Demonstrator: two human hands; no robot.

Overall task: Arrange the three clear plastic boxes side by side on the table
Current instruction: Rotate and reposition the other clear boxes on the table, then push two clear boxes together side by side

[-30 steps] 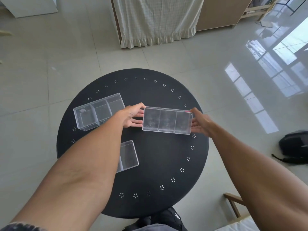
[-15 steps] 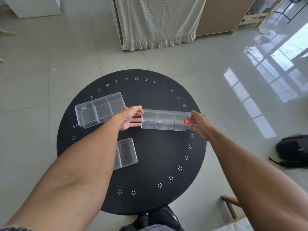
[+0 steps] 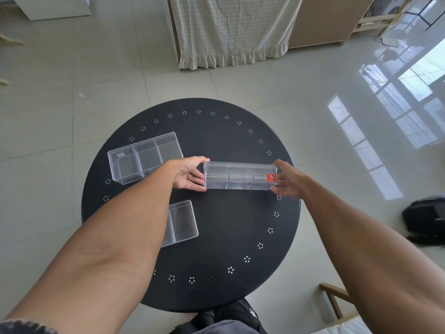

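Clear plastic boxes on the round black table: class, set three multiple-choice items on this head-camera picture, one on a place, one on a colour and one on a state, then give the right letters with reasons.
1. Where does the far-left box lie relative to the held box?
A. to its left
B. to its right
C. on top of it

2. What colour is the sticker on the held box?
A. blue
B. red
C. green

3. How is the held box supported?
A. by one hand only
B. by no hand
C. by both hands, one at each end

Answers:
1 A, it sits on the table left of the hands.
2 B, the sticker shows red.
3 C, the left hand and right hand grip opposite ends.
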